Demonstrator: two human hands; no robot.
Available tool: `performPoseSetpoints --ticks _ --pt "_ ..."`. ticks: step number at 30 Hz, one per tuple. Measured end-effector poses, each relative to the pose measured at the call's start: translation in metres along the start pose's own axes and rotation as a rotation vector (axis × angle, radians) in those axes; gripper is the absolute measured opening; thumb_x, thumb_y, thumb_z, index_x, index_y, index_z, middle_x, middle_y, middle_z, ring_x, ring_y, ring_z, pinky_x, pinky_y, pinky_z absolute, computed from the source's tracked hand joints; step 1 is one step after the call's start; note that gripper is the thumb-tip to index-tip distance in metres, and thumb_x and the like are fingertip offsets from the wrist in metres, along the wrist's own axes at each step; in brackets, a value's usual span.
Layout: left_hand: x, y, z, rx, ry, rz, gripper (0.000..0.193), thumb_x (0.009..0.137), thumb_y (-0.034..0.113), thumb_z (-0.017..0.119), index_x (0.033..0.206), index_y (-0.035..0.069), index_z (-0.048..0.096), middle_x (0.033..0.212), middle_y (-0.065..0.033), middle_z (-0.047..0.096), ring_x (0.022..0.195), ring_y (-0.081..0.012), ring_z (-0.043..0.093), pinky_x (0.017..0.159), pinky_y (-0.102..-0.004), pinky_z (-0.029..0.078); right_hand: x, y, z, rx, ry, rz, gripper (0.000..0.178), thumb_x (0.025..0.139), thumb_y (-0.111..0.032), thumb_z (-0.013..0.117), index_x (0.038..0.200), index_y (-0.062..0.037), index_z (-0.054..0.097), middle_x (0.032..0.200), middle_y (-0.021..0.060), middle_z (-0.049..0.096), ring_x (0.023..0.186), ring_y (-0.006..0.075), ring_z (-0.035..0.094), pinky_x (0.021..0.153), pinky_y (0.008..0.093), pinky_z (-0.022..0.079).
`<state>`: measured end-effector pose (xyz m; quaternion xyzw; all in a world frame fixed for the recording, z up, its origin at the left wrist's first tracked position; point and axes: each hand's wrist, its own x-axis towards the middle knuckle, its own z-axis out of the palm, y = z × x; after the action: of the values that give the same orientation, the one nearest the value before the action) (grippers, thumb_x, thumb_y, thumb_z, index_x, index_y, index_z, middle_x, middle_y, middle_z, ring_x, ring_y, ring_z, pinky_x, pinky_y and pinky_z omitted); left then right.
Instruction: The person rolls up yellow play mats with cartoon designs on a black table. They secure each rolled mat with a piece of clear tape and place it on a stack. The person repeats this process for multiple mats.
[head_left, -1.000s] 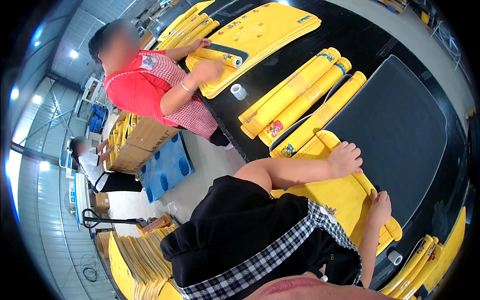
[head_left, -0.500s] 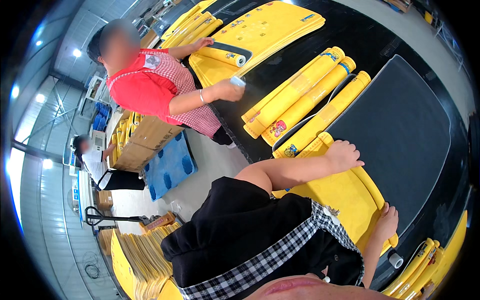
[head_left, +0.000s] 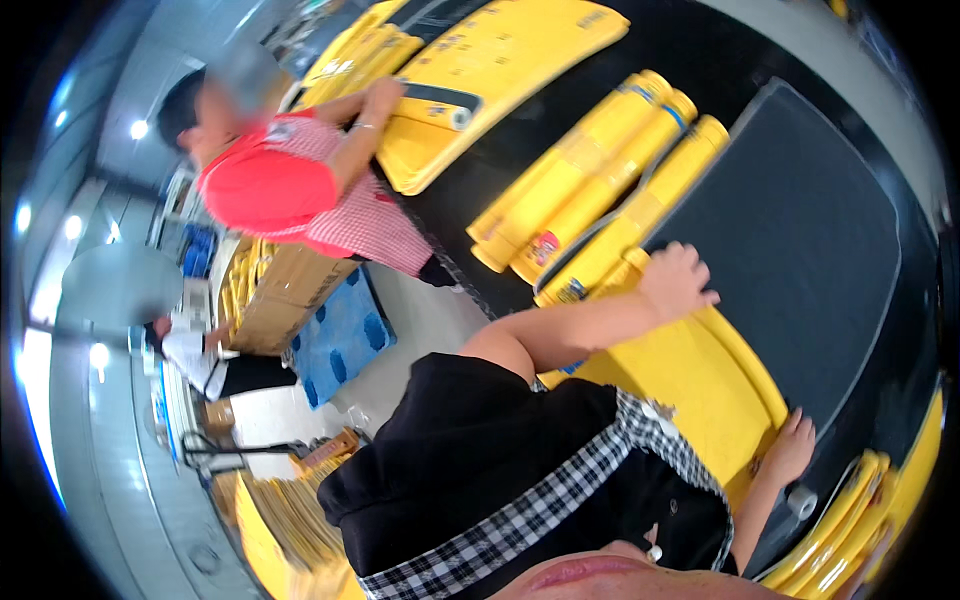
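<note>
A mat lies dark side up before me, its near edge turned into a yellow roll. My left hand is at the roll's far-left end with its fingers spread, over the dark surface. At the other end, my right hand curls its fingers over the roll; part of its grip is hidden. Flat yellow mat surface shows between the roll and my body. Just left of my left hand lie several rolled yellow mats, some with clear wrap. Motion blurs fine detail.
A co-worker in a red shirt leans over a yellow mat stack holding a part-rolled mat. More rolls and a small white tube lie at right. Behind are a carton, a blue pallet and stacked mats.
My left hand has lifted its fingers and spread them at the roll. My right hand has shifted slightly. The co-worker's near hand has moved from mid-air to the part-rolled mat.
</note>
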<state>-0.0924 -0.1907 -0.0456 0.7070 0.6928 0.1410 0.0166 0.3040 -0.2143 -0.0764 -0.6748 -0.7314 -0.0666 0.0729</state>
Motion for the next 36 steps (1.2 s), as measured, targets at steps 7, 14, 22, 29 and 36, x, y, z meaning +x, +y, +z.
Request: performPoseSetpoints --ticks 7,14,22,29,36 --pt "0.002 -0.002 0.004 -0.001 0.155 -0.015 0.039 0.08 0.049 0.078 0.08 0.011 0.067 0.098 -0.0108 0.058 0.098 -0.0314 0.053 0.081 -0.0463 0.044 0.023 -0.03 -0.044 0.123 -0.005 0.169 0.035 0.093 -0.044 0.07 0.09 -0.0103 0.063 0.086 0.0127 0.068 0.088 0.0371 0.065 0.076 0.0459 0.051" --pt "0.003 -0.02 0.025 -0.028 0.228 0.27 0.033 0.081 0.032 0.081 0.073 0.011 0.057 0.083 -0.0064 0.062 0.08 -0.0311 0.061 0.07 -0.0445 0.046 0.038 -0.034 -0.037 0.233 -0.076 0.179 0.04 0.089 -0.043 0.074 0.078 -0.0077 0.059 0.082 0.0091 0.067 0.081 0.0311 0.064 0.071 0.0408 0.049" --pt "-0.031 -0.024 0.007 -0.2 0.296 0.353 0.03 0.082 0.03 0.079 0.098 0.008 0.066 0.093 -0.0086 0.067 0.095 -0.0316 0.061 0.083 -0.0441 0.048 -0.017 -0.053 -0.031 0.166 0.174 0.0 0.033 0.09 -0.044 0.071 0.103 -0.0138 0.068 0.114 0.0065 0.063 0.113 0.0293 0.055 0.098 0.0466 0.039" --pt "0.044 -0.042 0.021 -0.226 0.218 0.26 0.023 0.086 0.027 0.078 0.084 0.008 0.065 0.086 -0.0088 0.065 0.088 -0.0324 0.06 0.078 -0.0458 0.047 0.087 -0.035 -0.036 0.256 0.021 -0.039 0.039 0.088 -0.05 0.072 0.089 -0.0115 0.071 0.095 0.0069 0.07 0.098 0.0288 0.065 0.084 0.0433 0.051" --pt "0.04 -0.042 0.029 -0.062 0.253 0.41 0.026 0.09 0.028 0.076 0.088 0.008 0.061 0.084 -0.0073 0.062 0.084 -0.031 0.058 0.074 -0.0489 0.045 0.074 -0.047 -0.018 0.226 0.248 -0.051 0.034 0.094 -0.038 0.067 0.081 -0.0084 0.059 0.083 0.0058 0.066 0.087 0.0287 0.065 0.074 0.0425 0.049"
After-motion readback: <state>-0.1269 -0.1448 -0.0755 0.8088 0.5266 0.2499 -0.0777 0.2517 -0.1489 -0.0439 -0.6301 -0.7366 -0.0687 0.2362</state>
